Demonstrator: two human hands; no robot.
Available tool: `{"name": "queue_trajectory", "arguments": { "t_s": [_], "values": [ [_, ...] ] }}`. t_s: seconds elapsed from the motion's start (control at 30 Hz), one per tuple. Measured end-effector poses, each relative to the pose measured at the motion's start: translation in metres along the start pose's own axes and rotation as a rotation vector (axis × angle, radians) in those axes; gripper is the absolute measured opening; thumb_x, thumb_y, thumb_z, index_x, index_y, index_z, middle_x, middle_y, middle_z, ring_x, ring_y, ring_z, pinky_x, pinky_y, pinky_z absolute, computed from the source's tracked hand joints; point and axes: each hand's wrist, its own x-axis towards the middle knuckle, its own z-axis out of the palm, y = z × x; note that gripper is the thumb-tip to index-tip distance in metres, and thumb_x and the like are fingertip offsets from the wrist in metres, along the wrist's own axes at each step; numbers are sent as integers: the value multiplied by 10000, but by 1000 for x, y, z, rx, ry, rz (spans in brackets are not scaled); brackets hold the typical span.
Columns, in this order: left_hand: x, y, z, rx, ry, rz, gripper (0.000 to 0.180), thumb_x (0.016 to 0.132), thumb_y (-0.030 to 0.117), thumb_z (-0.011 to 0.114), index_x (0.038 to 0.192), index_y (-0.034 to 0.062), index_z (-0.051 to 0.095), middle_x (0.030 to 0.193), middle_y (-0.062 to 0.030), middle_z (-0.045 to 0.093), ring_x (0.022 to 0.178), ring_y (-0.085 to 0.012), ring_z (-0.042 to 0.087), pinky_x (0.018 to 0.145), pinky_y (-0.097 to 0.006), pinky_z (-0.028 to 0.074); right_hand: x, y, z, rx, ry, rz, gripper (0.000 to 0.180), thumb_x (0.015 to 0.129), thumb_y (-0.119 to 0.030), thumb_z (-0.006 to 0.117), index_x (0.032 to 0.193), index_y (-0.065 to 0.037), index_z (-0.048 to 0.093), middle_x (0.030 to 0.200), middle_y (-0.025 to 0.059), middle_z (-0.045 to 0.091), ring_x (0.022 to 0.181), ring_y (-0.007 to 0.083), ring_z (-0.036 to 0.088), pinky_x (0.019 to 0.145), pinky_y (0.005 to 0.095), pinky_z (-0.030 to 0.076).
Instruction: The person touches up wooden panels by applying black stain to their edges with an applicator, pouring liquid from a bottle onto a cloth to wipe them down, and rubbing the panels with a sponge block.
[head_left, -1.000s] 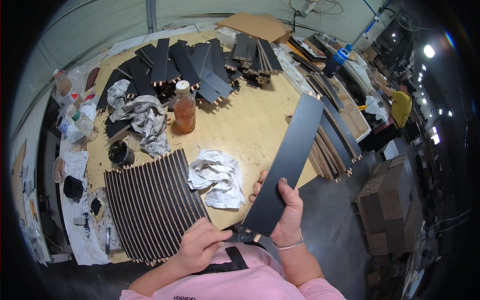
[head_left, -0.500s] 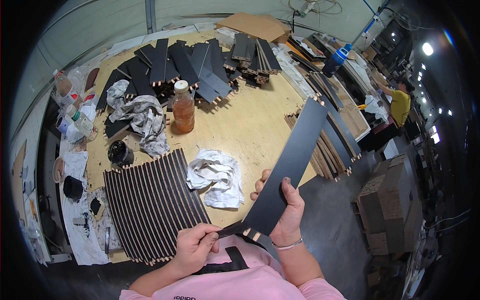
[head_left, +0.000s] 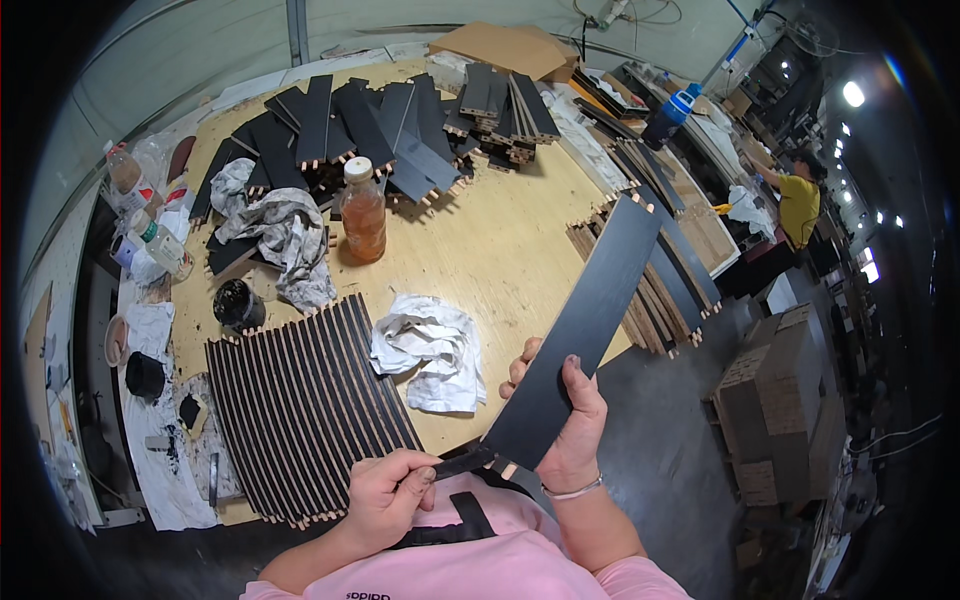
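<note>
Head: smooth, oblong black board (head_left: 577, 325)

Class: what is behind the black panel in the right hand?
Behind the black panel, fingertips of the right hand show past the left edge; stacked boards and the tabletop show beyond. Most of those fingers and part of the boards are covered.

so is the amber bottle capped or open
Capped: a white cap sits on top of the amber bottle, covering its mouth.

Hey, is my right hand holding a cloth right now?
No, your right hand grips a long black board.
</note>
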Motion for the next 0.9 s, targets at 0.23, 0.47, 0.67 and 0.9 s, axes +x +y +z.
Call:
{"name": "queue_trajectory", "arguments": {
  "t_s": [0.23,0.47,0.67,0.9],
  "values": [
    [-1,0,1,21,3,23,115,1093,16,651,1101,-44,749,673,-59,711,563,-129,700,529,-282,509,-1,0,-2,-25,13,4,321,1114,-278,657,1313,-33,599,1175,159,684,969,287,702,831,458,623],
    [2,1,-3,86,-25,41,103,1068,-13,664,1102,-45,756,679,-68,710,584,-144,722,545,-290,524,-2,4,0,-3,4,-24,319,1120,-274,651,1292,-9,609,1183,162,686,972,287,702,833,457,624],
    [8,-1,-6,182,101,247,195,949,-41,757,1139,-19,795,747,-66,714,649,-188,693,618,-328,523,-1,8,1,52,46,16,269,1129,-206,616,1323,-30,555,1189,165,671,982,287,712,840,466,647],
    [8,-6,-9,427,99,451,407,773,-34,845,1172,50,844,839,-51,657,721,-241,604,648,-362,467,2,13,0,40,70,54,341,1139,-301,607,1278,7,647,1200,160,688,1001,289,689,866,468,602]
  ]
}}
